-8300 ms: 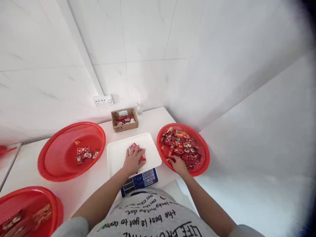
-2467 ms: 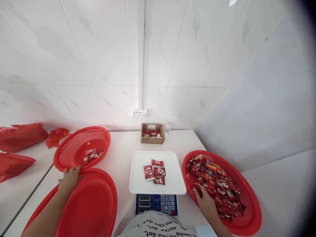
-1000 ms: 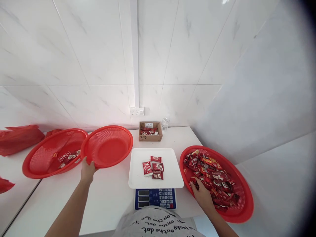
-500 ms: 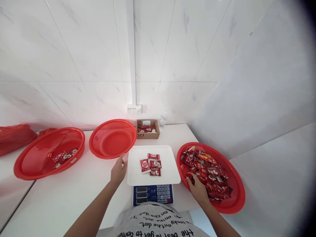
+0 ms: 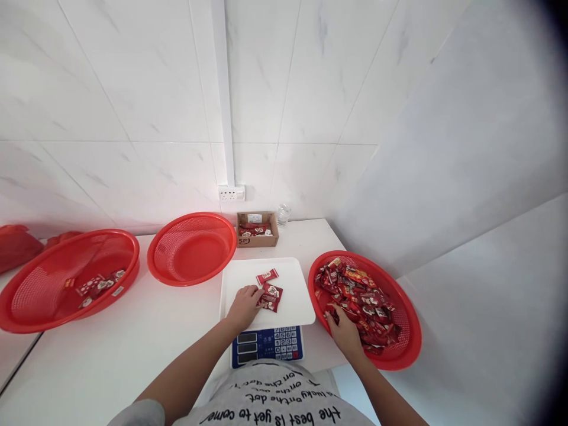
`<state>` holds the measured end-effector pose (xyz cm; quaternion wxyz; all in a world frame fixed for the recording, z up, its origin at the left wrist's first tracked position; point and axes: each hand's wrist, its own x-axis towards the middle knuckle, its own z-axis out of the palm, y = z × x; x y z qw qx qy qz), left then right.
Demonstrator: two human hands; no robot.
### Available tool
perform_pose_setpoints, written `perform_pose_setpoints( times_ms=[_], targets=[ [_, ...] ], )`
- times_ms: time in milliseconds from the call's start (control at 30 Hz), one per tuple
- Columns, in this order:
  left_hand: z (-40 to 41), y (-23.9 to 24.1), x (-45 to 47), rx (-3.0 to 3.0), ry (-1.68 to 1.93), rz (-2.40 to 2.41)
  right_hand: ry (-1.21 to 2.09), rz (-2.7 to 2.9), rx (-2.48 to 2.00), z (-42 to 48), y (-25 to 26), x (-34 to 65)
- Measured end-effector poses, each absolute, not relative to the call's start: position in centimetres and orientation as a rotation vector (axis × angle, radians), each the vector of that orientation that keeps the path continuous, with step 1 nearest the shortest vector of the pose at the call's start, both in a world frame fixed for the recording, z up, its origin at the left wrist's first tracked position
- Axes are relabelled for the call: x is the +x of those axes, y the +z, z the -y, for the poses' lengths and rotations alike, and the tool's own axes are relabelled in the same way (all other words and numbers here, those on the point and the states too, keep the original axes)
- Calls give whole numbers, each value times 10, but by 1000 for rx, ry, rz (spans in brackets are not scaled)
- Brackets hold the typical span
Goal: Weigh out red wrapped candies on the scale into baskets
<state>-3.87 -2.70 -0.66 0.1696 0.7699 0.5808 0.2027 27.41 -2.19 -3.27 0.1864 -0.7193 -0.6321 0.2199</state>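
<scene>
Over the white tray [image 5: 290, 273], my left hand [image 5: 245, 306] has its fingers curled down on the small red wrapped snack packets [image 5: 271, 291]. The packet at the left of the group is hidden beneath that hand. One narrow red packet [image 5: 267, 276] lies just behind the others, apart from my fingers. On the right, my right hand [image 5: 346, 334] reaches into the near left side of a red basket [image 5: 410, 316] heaped with snack packets [image 5: 366, 302]. Its thumb and fingers close around a dark red packet there, partly hidden.
The tray sits on a scale with a blue keypad [image 5: 268, 346]. Behind it stand a cardboard box [image 5: 257, 241] of packets and a clear cup [image 5: 283, 214]. To the left are a bare red basket [image 5: 195, 251] and another basket [image 5: 39, 290] with a few packets.
My left hand has moved right, from the tray's left edge onto the packets, and the group has shifted and turned a little. My right hand stays in the basket. The view has shifted slightly.
</scene>
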Motion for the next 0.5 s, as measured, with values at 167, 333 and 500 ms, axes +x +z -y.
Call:
perform_pose_setpoints(
  times_ms=[167, 333, 500],
  targets=[
    [17, 0, -57, 2121, 761, -1766, 622, 1766, -2048, 22, -32, 273],
    [-16, 27, -104, 2010, 979, -2079, 651, 1764, -2007, 23, -32, 274],
    [-24, 38, -96, 2117, 738, -2098, 661, 1759, -2039, 21, -32, 274]
  ],
)
